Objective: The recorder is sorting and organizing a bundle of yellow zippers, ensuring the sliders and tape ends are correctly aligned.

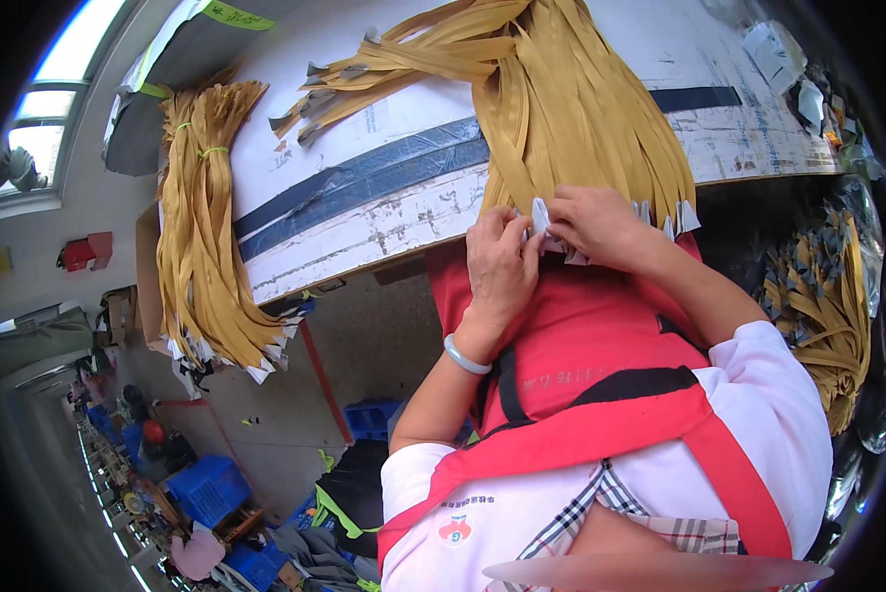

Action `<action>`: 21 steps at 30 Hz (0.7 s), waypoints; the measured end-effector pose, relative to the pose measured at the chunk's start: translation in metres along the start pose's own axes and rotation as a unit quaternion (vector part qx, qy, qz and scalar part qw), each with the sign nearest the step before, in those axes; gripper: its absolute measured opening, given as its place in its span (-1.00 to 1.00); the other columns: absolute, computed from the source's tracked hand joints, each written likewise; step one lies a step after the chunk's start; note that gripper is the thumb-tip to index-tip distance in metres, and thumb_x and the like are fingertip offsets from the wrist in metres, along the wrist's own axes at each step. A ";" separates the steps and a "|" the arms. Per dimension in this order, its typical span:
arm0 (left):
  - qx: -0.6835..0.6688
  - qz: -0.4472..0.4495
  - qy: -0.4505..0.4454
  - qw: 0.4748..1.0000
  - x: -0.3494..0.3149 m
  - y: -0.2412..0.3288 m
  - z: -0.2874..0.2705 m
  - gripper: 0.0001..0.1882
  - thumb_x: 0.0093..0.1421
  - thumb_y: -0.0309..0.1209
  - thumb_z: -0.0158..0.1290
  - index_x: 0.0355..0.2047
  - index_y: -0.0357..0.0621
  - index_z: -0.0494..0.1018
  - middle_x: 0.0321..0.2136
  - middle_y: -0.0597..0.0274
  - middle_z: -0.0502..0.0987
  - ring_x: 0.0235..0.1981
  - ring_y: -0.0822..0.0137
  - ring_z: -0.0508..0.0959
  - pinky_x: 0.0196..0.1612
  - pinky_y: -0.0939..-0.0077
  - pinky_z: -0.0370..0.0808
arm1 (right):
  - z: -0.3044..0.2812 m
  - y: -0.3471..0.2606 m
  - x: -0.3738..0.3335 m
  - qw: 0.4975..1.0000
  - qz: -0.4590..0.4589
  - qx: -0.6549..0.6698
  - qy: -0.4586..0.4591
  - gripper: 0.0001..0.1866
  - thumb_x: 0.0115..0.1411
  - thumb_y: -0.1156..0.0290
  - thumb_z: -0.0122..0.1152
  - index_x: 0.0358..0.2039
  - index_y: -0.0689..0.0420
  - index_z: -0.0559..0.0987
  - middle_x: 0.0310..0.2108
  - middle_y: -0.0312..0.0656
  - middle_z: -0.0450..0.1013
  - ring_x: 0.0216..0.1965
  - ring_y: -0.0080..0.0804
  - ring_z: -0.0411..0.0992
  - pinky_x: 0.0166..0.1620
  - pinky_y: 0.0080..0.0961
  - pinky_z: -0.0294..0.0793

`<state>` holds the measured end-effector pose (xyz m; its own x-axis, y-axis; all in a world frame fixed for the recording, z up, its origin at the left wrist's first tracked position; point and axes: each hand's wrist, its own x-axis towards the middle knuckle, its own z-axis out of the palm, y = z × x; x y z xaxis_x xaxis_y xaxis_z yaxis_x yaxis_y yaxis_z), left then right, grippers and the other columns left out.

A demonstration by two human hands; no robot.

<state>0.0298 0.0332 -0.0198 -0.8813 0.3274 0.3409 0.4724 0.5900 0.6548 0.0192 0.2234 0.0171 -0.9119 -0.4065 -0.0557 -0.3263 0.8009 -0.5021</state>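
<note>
A thick bundle of long mustard-yellow strips that look like zipper tapes lies over the table's near edge, white tabs on its hanging ends. At that edge my left hand, a pale bangle on its wrist, has its thumb and fingers pinched on a white tab end. Close beside it, my right hand has its fingers bent and closed on the same tabbed ends. The two hands nearly touch, and their fingers partly hide the tabs. More white tabs show to the right of my right hand.
A tied yellow bundle hangs over the white table at its left. Another bundle hangs at the right. Dark tape runs along the tabletop. Blue crates stand on the floor at lower left, near a seated person.
</note>
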 end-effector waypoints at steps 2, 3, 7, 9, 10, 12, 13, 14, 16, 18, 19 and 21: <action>0.000 0.007 0.008 1.000 0.004 0.000 0.003 -0.82 0.01 -0.44 0.27 -0.38 -0.15 0.52 -0.27 0.12 0.46 -0.19 0.08 0.46 -0.14 0.22 0.32 | -0.005 0.000 -0.004 0.999 0.035 0.014 -0.017 -0.83 0.18 0.28 0.23 -0.35 0.12 0.57 -0.33 -0.13 0.44 -0.28 -0.05 0.48 -0.22 -0.19 0.47; -0.002 0.009 -0.004 1.000 0.003 0.000 0.005 -0.83 0.00 -0.45 0.27 -0.40 -0.15 0.52 -0.28 0.14 0.46 -0.19 0.08 0.46 -0.14 0.22 0.32 | -0.005 0.000 -0.005 0.999 0.036 0.015 -0.016 -0.83 0.18 0.28 0.23 -0.35 0.12 0.57 -0.33 -0.13 0.44 -0.28 -0.05 0.48 -0.22 -0.19 0.47; -0.013 0.002 -0.002 1.000 -0.001 -0.005 0.010 -0.87 -0.01 -0.49 0.27 -0.44 -0.14 0.53 -0.31 0.17 0.47 -0.20 0.11 0.46 -0.13 0.23 0.30 | 0.001 -0.003 -0.004 0.998 -0.003 0.062 0.011 -0.83 0.15 0.31 0.25 -0.31 0.10 0.56 -0.33 -0.14 0.43 -0.27 -0.06 0.49 -0.23 -0.22 0.47; -0.022 -0.004 0.010 1.000 -0.003 -0.004 0.007 -0.87 0.00 -0.50 0.26 -0.43 -0.15 0.53 -0.31 0.17 0.47 -0.21 0.11 0.46 -0.13 0.24 0.30 | -0.002 -0.005 0.001 0.996 -0.016 0.085 0.030 -0.83 0.13 0.32 0.27 -0.29 0.09 0.55 -0.32 -0.15 0.43 -0.27 -0.07 0.50 -0.24 -0.24 0.48; -0.031 -0.013 0.023 0.999 -0.004 -0.004 0.004 -0.87 0.00 -0.51 0.25 -0.42 -0.15 0.53 -0.32 0.16 0.47 -0.22 0.11 0.46 -0.13 0.24 0.30 | -0.005 -0.008 0.004 0.997 -0.056 0.049 0.012 -0.82 0.11 0.34 0.28 -0.29 0.09 0.54 -0.30 -0.16 0.42 -0.28 -0.09 0.50 -0.25 -0.26 0.49; -0.034 -0.020 0.031 0.999 -0.008 -0.007 -0.001 -0.88 0.03 -0.54 0.24 -0.40 -0.15 0.54 -0.30 0.15 0.48 -0.23 0.12 0.47 -0.12 0.27 0.32 | -0.004 -0.010 0.010 0.996 -0.092 0.016 -0.002 -0.82 0.09 0.37 0.28 -0.29 0.09 0.53 -0.28 -0.17 0.41 -0.28 -0.10 0.51 -0.26 -0.28 0.50; -0.045 -0.037 0.019 0.998 -0.010 -0.011 -0.003 -0.88 0.03 -0.54 0.23 -0.39 -0.15 0.54 -0.30 0.15 0.49 -0.23 0.12 0.47 -0.12 0.27 0.33 | 0.003 -0.006 0.016 0.994 -0.095 -0.043 -0.034 -0.82 0.07 0.38 0.29 -0.30 0.09 0.52 -0.26 -0.17 0.40 -0.28 -0.11 0.51 -0.27 -0.28 0.50; -0.054 -0.057 0.010 0.997 -0.012 -0.013 -0.005 -0.88 0.04 -0.54 0.23 -0.38 -0.15 0.54 -0.29 0.15 0.49 -0.23 0.11 0.47 -0.12 0.28 0.34 | 0.006 -0.004 0.023 0.987 -0.102 -0.103 -0.066 -0.81 0.05 0.39 0.29 -0.32 0.10 0.51 -0.25 -0.17 0.39 -0.28 -0.11 0.51 -0.27 -0.29 0.51; -0.063 -0.059 0.010 0.996 -0.017 -0.016 -0.006 -0.88 0.04 -0.53 0.23 -0.38 -0.13 0.54 -0.28 0.14 0.50 -0.22 0.09 0.47 -0.12 0.28 0.34 | 0.007 0.000 0.026 0.981 -0.137 -0.117 -0.073 -0.83 0.06 0.41 0.28 -0.33 0.12 0.50 -0.26 -0.15 0.38 -0.27 -0.12 0.50 -0.28 -0.28 0.50; -0.097 -0.084 -0.009 0.992 -0.020 -0.015 -0.011 -0.86 0.06 -0.57 0.22 -0.34 -0.17 0.55 -0.25 0.16 0.49 -0.20 0.19 0.49 -0.10 0.38 0.38 | -0.002 -0.002 0.033 0.972 -0.175 -0.134 -0.083 -0.84 0.06 0.44 0.28 -0.35 0.13 0.49 -0.27 -0.14 0.38 -0.26 -0.13 0.50 -0.28 -0.28 0.50; -0.097 -0.086 -0.006 0.992 -0.022 -0.015 -0.013 -0.86 0.06 -0.57 0.22 -0.34 -0.17 0.55 -0.25 0.16 0.49 -0.20 0.19 0.49 -0.10 0.38 0.38 | -0.011 -0.001 0.035 0.978 -0.161 -0.055 -0.119 -0.84 0.06 0.46 0.28 -0.36 0.15 0.48 -0.28 -0.13 0.37 -0.27 -0.16 0.48 -0.27 -0.31 0.49; -0.293 -0.144 -0.004 0.945 -0.017 -0.004 -0.021 -0.83 0.10 -0.64 0.20 -0.27 -0.22 0.56 -0.18 0.19 0.49 -0.17 0.35 0.49 -0.07 0.51 0.40 | -0.018 0.002 0.039 0.976 -0.148 0.020 -0.157 -0.83 0.06 0.48 0.28 -0.37 0.16 0.46 -0.29 -0.12 0.36 -0.29 -0.20 0.47 -0.26 -0.35 0.47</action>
<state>0.0429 0.0097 -0.0142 -0.9709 0.2226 0.0888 0.1231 0.1453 0.9817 -0.0215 0.2167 0.0297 -0.6565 -0.7367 -0.1620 -0.5473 0.6131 -0.5697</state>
